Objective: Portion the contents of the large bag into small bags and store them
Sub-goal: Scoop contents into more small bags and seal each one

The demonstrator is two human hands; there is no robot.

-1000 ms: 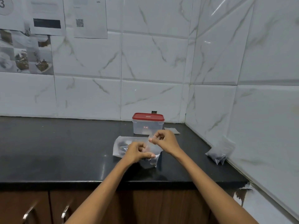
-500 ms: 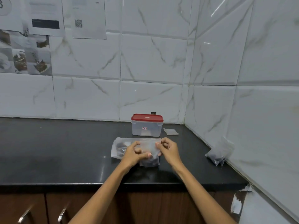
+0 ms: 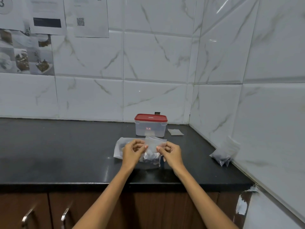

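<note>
White glossy wall tiles with faint grey-gold marble veins [image 3: 156, 57] covered two walls that met in a corner at the right. Printed paper sheets [image 3: 85, 15] and a photo collage hung at the upper left. A black polished stone bench [image 3: 57, 149] ran below, over dark brown wooden cabinet doors [image 3: 24, 210] with metal bar handles [image 3: 65, 214].

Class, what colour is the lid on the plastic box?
Red lid, clearest in the head view.

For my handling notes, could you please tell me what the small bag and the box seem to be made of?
Small bag: thin clear plastic film, glossy; dark contents show through. Box: looks like rigid translucent plastic, frosted, with an opaque red lid.
</note>
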